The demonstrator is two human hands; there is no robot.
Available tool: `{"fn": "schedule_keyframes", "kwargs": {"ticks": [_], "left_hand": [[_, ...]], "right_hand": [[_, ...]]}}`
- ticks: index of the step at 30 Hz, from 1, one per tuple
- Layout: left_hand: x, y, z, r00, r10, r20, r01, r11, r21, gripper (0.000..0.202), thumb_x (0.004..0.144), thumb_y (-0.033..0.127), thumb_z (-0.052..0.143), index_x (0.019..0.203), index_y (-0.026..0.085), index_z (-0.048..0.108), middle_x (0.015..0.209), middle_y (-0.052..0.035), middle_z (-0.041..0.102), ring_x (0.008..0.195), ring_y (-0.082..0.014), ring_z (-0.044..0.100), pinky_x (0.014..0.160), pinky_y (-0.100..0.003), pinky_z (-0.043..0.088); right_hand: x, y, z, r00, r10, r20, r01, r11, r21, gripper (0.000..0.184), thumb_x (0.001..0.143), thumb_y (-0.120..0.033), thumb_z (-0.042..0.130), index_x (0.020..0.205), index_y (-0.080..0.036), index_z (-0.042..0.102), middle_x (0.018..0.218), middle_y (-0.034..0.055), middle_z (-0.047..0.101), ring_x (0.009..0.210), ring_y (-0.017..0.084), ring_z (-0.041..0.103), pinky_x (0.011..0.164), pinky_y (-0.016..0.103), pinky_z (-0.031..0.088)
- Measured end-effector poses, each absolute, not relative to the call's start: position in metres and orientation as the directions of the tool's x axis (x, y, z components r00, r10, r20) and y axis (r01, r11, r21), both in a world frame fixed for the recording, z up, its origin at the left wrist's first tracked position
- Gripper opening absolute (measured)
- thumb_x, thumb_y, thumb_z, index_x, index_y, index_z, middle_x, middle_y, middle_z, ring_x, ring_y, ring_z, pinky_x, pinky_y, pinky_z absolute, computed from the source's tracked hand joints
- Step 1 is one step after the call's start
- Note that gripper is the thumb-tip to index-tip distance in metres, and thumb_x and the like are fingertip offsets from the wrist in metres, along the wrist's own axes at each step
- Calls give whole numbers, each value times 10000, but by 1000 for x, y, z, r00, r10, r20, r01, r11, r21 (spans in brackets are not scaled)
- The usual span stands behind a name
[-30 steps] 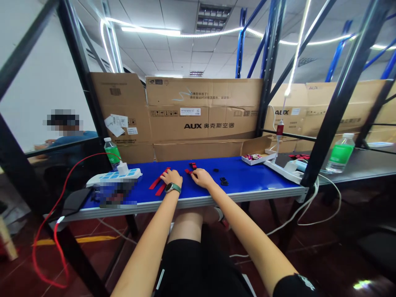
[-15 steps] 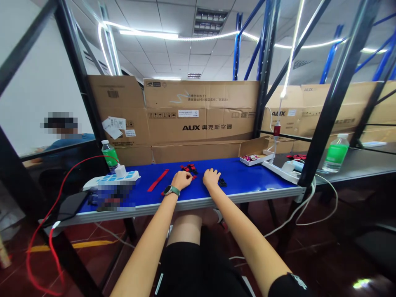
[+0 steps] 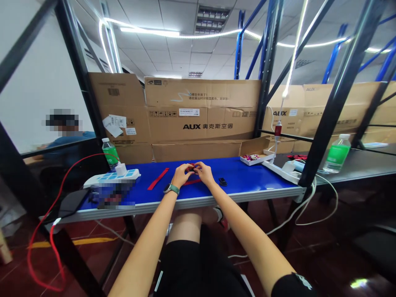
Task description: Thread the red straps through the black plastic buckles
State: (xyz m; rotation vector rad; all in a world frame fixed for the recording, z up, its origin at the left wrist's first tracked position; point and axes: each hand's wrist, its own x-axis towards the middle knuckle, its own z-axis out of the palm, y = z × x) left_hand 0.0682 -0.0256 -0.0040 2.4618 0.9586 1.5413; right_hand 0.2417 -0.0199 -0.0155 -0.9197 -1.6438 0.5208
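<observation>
My left hand (image 3: pixel 181 175), with a watch (image 3: pixel 171 189) at its wrist, meets my right hand (image 3: pixel 204 172) above the blue tabletop. The fingers of both are curled together around a small black piece (image 3: pixel 192 168), mostly hidden by the fingertips. A red strap (image 3: pixel 194 182) shows just below the hands, between the palms; where its ends go is hidden. Left of my left hand, another red strap (image 3: pixel 158 179) lies flat at a slant. Several small black plastic pieces (image 3: pixel 222 182) lie by my right wrist. Some red and black material behind the fingers is largely covered.
A power strip (image 3: pixel 111 178), a green-labelled bottle (image 3: pixel 110 153) and a red cable (image 3: pixel 66 192) are at the left. An open white box (image 3: pixel 257 158) with small packets stands back right. Cardboard (image 3: pixel 202 119) walls the back. A person (image 3: pixel 66 138) sits beyond the left frame.
My right hand has moved left from beside the black pieces to meet my left hand. Both hands' fingers now close together on a small black piece, and the red strap shows beneath them.
</observation>
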Motion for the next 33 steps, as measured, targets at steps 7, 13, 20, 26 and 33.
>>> {"fn": "schedule_keyframes", "kwargs": {"ticks": [7,13,20,26,33], "left_hand": [[67,-19,-8,187,656,731,413,-728,548,102,815,160,681,906,203,696,862,-32,749,791,-180,705,782,-303,561],[52,-18,-7,-300,555,775,571,-546,613,234,870,96,539,1054,186,653,973,-78,671,758,-180,660,793,-319,524],[52,-15,-8,-247,564,788,604,-546,581,270,864,79,509,1042,180,685,993,-99,636,768,-195,647,825,-340,521],[49,-9,-11,-234,544,805,645,-533,548,378,844,36,469,1087,190,714,997,-112,668,956,-246,643,919,-380,504],[47,-7,-14,-320,594,738,610,-467,640,339,849,36,433,920,172,736,857,-81,648,697,-174,634,790,-328,544]], "right_hand": [[239,-27,-17,-155,745,649,353,655,-668,260,944,-239,500,1199,-224,546,887,9,673,808,163,677,770,311,572],[234,-35,-14,-620,599,507,576,786,-225,198,889,-358,707,1015,-205,705,1063,79,657,1069,220,576,965,351,439],[232,-45,-15,-309,804,509,910,405,-87,253,975,-265,532,1186,-183,645,1233,144,611,1154,281,519,945,419,403],[231,-43,-11,-576,719,389,773,634,-28,288,994,-213,486,1240,-214,637,1215,97,662,1150,210,582,956,307,413],[228,-54,-8,-489,759,430,858,506,84,424,955,-126,436,1356,-207,546,1217,147,627,1107,261,581,914,366,446]]}}
